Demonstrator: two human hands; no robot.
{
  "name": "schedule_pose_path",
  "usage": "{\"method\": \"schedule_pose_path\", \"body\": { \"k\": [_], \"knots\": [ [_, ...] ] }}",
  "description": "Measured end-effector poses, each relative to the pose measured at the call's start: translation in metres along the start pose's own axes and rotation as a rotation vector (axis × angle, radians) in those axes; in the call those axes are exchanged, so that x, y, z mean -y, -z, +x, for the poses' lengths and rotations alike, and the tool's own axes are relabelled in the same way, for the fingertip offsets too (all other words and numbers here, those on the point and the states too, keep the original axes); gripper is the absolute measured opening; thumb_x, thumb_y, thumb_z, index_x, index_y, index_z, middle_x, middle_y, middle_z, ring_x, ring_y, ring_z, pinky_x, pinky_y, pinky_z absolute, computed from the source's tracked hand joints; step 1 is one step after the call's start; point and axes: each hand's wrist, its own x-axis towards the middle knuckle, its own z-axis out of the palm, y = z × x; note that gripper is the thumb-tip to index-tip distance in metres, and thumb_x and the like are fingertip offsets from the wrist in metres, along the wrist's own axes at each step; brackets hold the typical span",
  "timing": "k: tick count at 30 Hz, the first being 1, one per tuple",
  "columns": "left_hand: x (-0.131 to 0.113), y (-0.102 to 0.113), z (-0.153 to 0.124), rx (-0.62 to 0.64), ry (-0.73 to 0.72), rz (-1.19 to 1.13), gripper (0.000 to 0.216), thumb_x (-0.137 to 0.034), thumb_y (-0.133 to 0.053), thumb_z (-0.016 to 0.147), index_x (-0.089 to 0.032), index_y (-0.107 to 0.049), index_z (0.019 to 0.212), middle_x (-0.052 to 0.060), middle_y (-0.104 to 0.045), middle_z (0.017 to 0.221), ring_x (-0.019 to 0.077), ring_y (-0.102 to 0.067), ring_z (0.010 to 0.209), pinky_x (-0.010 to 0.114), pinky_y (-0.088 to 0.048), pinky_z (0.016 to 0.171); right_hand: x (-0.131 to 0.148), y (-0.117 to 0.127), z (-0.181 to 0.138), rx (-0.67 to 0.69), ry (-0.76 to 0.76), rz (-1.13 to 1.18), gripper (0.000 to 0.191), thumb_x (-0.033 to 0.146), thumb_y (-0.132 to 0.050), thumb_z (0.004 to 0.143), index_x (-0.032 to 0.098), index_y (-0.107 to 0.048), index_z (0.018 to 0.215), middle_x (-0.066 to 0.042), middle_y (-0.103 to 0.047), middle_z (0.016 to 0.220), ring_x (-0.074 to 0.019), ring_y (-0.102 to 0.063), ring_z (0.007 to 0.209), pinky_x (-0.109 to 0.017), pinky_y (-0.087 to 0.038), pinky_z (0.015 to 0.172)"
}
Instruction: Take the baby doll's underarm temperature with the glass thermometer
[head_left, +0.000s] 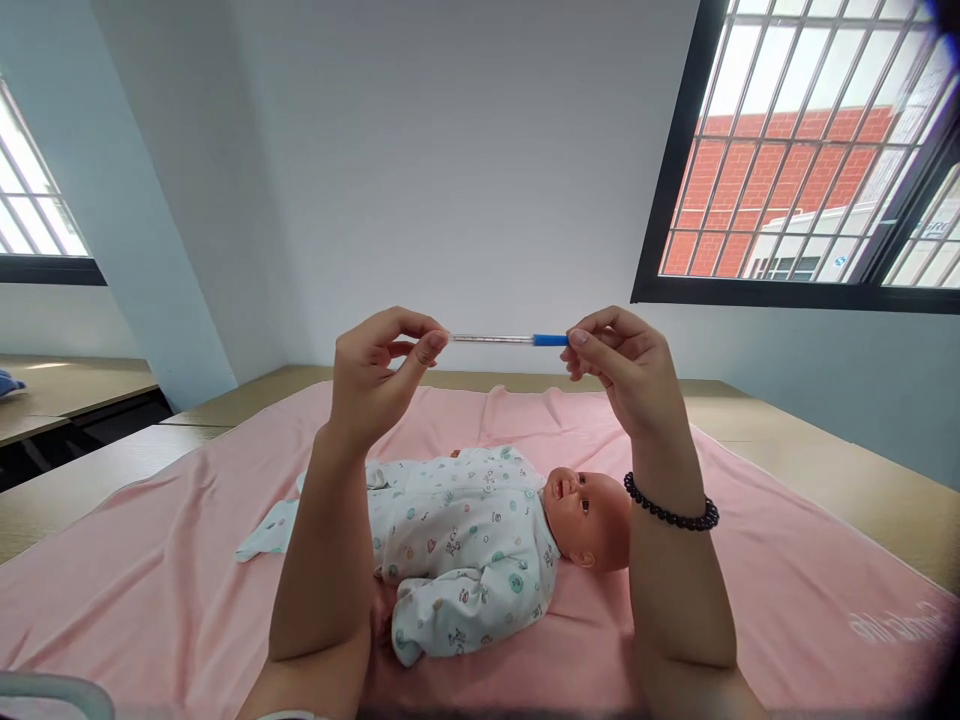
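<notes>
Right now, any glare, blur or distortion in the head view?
Head view: left window blown out, right window bright but readable; wide-angle lens tilts walls; thermometer, left hand, right hand and doll sharp; dark vignette at right corners.

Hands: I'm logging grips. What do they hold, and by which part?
A thin thermometer, level: the left hand pinches its clear end, the right hand its blue end.
</notes>
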Motion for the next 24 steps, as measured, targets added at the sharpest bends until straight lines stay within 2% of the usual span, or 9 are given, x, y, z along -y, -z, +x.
{"method": "schedule_pose_path", "body": {
  "k": [10, 15, 20, 22, 24],
  "knots": [
    [0.0015, 0.0001, -0.0005, -0.006, 0.012, 0.061, 0.021, -0.041, -0.073, 0.091, -0.021, -0.071, 0.084, 0.003, -0.071, 0.081, 0.0147, -0.068, 0.078, 0.025, -0.061, 0.061, -0.0009, -0.0004, -0.0008, 0.001, 0.008, -0.043, 0.016, 0.037, -0.082, 0.082, 0.025, -0.074, 0.089, 0.0, -0.07, 0.075, -0.015, -0.068, 0.072, -0.028, -0.057, 0.061],
    [0.0032, -0.0003, -0.0001, -0.012, 0.012, 0.098, 0.024, -0.044, -0.073, 0.091, -0.022, -0.072, 0.083, 0.003, -0.072, 0.081, 0.0162, -0.069, 0.08, 0.025, -0.061, 0.062, -0.0005, -0.0008, -0.0009, 0.047, 0.075, -0.076, 0.013, 0.034, -0.082, 0.083, 0.024, -0.078, 0.091, 0.0, -0.07, 0.076, -0.0138, -0.066, 0.07, -0.028, -0.057, 0.061],
    [0.0009, -0.002, -0.0002, 0.06, -0.015, 0.11, 0.022, -0.043, -0.074, 0.09, -0.022, -0.071, 0.082, 0.002, -0.071, 0.079, 0.0157, -0.069, 0.079, 0.026, -0.061, 0.064, 0.0004, -0.0048, -0.0026, 0.09, 0.062, -0.139, 0.014, 0.031, -0.084, 0.08, 0.024, -0.079, 0.092, -0.001, -0.073, 0.087, -0.0132, -0.066, 0.073, -0.028, -0.058, 0.063],
    [-0.001, -0.0027, -0.0001, 0.055, -0.014, 0.122, 0.023, -0.044, -0.075, 0.089, -0.023, -0.071, 0.084, 0.002, -0.071, 0.082, 0.0158, -0.07, 0.081, 0.027, -0.061, 0.065, 0.0017, -0.0048, -0.0029, 0.063, 0.078, -0.154, 0.013, 0.031, -0.084, 0.08, 0.024, -0.079, 0.089, -0.001, -0.072, 0.085, -0.0131, -0.065, 0.072, -0.028, -0.058, 0.063],
    [-0.002, -0.0024, 0.0002, -0.004, -0.007, 0.129, 0.025, -0.047, -0.077, 0.087, -0.023, -0.071, 0.088, 0.002, -0.072, 0.087, 0.0162, -0.07, 0.085, 0.027, -0.061, 0.065, 0.0037, -0.0005, -0.0024, 0.001, 0.1, -0.148, 0.013, 0.033, -0.084, 0.08, 0.025, -0.077, 0.088, 0.0, -0.07, 0.081, -0.0131, -0.064, 0.07, -0.029, -0.058, 0.063]
  ]
}}
